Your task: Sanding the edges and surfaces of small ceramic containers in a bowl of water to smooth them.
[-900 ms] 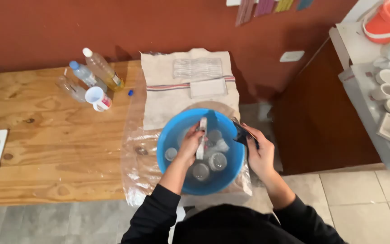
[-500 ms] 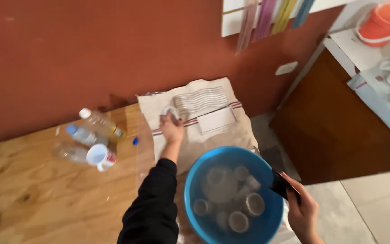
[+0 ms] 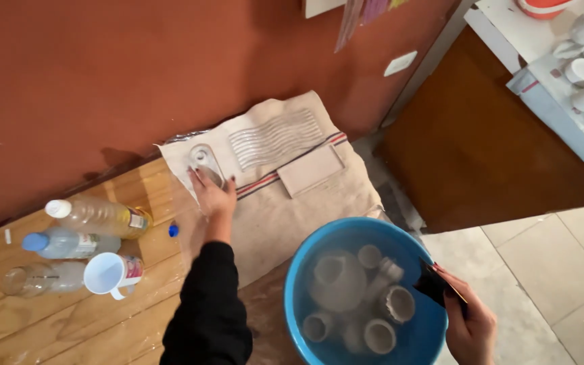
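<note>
My left hand (image 3: pixel 211 192) reaches out over a beige cloth (image 3: pixel 285 196) and rests its fingers on a small pale oval mould piece (image 3: pixel 204 161) lying on the cloth's far left corner. My right hand (image 3: pixel 464 321) holds a thin dark flat tool (image 3: pixel 434 284) at the right rim of a blue basin (image 3: pixel 299 297). The basin holds cloudy water with several grey-white cup-like pieces (image 3: pixel 336 280) in it. A ridged white slab (image 3: pixel 275 137) and a flat rectangular slab (image 3: pixel 311 170) lie on the cloth.
On the wooden table (image 3: pixel 49 318) at left lie plastic bottles (image 3: pixel 96 217), a clear jar (image 3: pixel 32 278) and a white cup (image 3: pixel 109 274). A red wall stands behind. At far right a shelf (image 3: pixel 569 88) carries white ceramic pieces; tiled floor lies below.
My left hand left the basin with a pale piece and carried it up to the cloth's far left corner. My right hand stayed by the basin rim with the dark tool.
</note>
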